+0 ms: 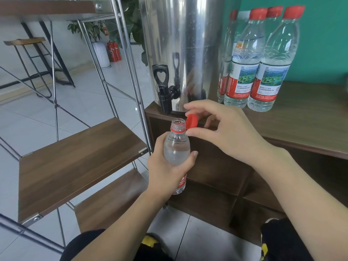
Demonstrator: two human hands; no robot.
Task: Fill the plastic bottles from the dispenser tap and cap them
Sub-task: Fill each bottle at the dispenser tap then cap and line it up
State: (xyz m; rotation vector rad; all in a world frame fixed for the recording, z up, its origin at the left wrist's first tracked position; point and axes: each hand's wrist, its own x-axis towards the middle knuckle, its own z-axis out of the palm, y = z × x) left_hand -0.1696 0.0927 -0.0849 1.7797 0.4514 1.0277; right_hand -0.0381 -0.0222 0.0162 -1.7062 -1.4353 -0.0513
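My left hand point(165, 170) grips a clear plastic bottle point(176, 147) around its body, upright, mouth open, with water up to about the shoulder. My right hand point(222, 129) pinches a red cap point(192, 123) between thumb and fingers, tilted, right beside the bottle's mouth and not on it. The black tap point(164, 91) of the steel dispenser point(180, 44) hangs just above and left of the bottle. Several capped, labelled bottles point(263, 63) stand on the wooden counter point(310, 119) to the dispenser's right.
A metal-framed shelf with wooden boards point(75, 157) stands close on the left. Open cubbies of the brown cabinet point(216, 176) lie behind my hands. White floor tiles, a stool, a plant and fire extinguishers are at the far left.
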